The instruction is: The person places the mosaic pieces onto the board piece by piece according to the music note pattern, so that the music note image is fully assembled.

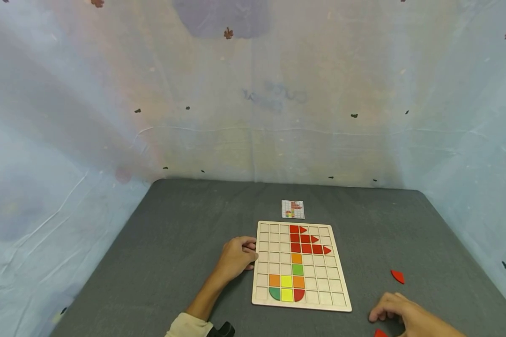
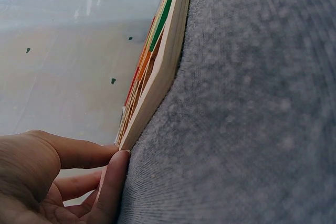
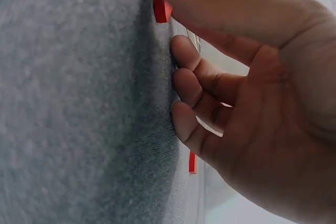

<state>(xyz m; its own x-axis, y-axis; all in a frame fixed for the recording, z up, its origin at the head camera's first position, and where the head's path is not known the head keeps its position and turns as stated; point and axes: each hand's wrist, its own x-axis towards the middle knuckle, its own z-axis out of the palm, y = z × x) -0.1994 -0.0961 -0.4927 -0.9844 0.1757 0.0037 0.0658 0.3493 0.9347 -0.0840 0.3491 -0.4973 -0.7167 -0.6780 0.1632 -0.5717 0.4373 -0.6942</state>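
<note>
A pale wooden grid board (image 1: 320, 299) lies on the dark grey table, holding red, orange, green and yellow squares, red triangles and rounded corner pieces. My left hand (image 1: 235, 257) pinches the board's left edge between thumb and finger, as the left wrist view shows up close. At the front right, my right hand (image 1: 400, 312) is low over the table, its fingers curled. Thumb and index finger come together at a small red piece (image 3: 161, 11), partly covered by the thumb tip. This red piece (image 1: 380, 333) is cut off by the head view's lower border.
Behind the board lies a small printed card (image 1: 287, 210) with a coloured grid pattern. A loose red quarter-round piece (image 1: 398, 276) sits on the table (image 1: 194, 215) beyond my right hand. Pale plastic sheeting (image 1: 253, 93) hangs along the table's back and sides.
</note>
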